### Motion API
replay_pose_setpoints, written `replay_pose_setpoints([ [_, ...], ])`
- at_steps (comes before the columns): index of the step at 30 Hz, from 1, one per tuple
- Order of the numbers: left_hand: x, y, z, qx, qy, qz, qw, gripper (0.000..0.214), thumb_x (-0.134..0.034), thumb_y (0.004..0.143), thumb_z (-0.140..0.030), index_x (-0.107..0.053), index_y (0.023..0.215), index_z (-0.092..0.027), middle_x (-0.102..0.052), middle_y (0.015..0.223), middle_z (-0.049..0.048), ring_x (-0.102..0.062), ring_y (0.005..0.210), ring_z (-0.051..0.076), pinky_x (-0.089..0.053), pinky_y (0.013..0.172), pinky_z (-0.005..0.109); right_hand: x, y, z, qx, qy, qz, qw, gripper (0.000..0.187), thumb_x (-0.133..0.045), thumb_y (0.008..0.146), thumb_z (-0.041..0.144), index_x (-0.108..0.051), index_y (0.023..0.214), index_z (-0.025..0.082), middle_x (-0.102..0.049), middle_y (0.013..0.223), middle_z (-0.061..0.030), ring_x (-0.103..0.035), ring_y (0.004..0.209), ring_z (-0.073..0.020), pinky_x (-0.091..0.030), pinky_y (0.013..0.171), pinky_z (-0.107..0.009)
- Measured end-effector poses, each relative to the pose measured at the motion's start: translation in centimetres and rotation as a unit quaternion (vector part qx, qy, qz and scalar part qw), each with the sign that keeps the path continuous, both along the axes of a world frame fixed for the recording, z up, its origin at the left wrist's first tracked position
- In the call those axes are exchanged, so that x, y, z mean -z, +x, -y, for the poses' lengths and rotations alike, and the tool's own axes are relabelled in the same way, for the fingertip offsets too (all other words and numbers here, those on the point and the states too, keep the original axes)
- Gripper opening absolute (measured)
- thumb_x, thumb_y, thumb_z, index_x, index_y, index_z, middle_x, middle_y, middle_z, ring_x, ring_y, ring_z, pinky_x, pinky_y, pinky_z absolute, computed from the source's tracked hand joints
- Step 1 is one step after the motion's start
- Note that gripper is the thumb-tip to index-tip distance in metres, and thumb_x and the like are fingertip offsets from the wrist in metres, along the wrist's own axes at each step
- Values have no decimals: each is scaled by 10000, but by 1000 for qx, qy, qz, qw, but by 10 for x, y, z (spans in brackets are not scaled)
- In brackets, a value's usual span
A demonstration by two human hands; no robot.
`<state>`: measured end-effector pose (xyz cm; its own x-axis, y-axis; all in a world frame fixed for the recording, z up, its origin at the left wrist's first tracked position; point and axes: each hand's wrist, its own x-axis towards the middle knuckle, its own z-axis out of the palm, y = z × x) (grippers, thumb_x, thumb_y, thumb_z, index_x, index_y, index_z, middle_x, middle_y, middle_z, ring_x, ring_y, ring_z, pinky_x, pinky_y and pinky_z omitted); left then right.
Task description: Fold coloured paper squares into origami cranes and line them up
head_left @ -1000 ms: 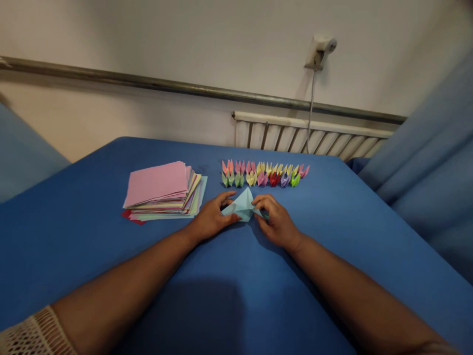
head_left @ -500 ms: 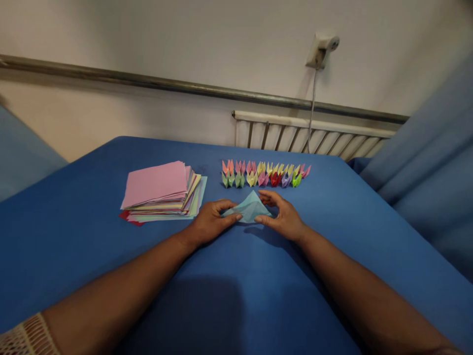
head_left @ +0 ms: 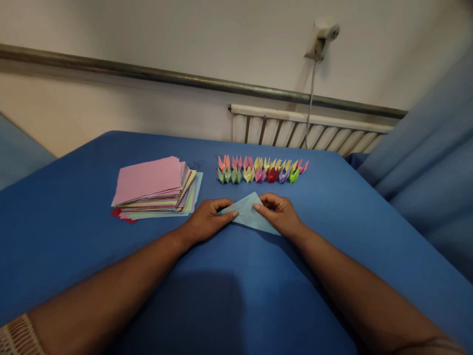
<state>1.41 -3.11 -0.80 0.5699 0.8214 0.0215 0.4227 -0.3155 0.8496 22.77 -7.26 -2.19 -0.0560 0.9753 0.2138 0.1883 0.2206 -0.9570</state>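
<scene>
folding care: likely best to hold the left side steady, match the layers edge to edge, and press each crease flat with a thumb so the thin corners don't skew
light blue paper [head_left: 249, 214]: folded to a far-pointing tip, between the two hands, near side of the paper figures [head_left: 272, 175]
left hand [head_left: 207, 219]: pinching the paper's left corner, thumb on top
right hand [head_left: 284, 214]: gripping the paper's right side, thumb close to the tip
paper stack [head_left: 151, 182]: on the counter [head_left: 55, 236], left of both hands
</scene>
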Motion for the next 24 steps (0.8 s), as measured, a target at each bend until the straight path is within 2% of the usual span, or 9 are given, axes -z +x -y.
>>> replay_pose_setpoints([
  [3,1,0,1,5,-9,7,1000,311,-574,794,-453,-698,887,-184,-672,789,-3,-598,747,173,-466,696,268,1,1,-1,9,13,15,1000,225,-596,802,412,-679,792,204,-617,723,0,-551,657,-137,-445,621,-259],
  [10,-4,3,3,-2,-5,4,1000,381,-595,768,-507,-692,903,-164,-675,811,5,-600,774,181,-474,708,264,0,3,-2,48,53,46,996,257,-596,805,395,-639,681,174,-529,634,17,-468,596,-106,-384,555,-225],
  [17,-5,3,2,-11,18,-2,1000,337,-554,805,-480,-685,833,-170,-660,772,-2,-590,753,164,-460,708,258,1,2,-3,50,52,3,997,211,-621,785,364,-619,687,177,-528,610,31,-453,556,-97,-391,556,-231],
  [24,-9,5,7,-9,17,-17,1000,355,-580,788,-490,-677,879,-160,-647,761,-4,-575,709,157,-451,658,243,-3,1,-2,61,64,31,996,214,-610,795,341,-598,661,175,-513,587,37,-437,534,-87,-367,524,-222],
])
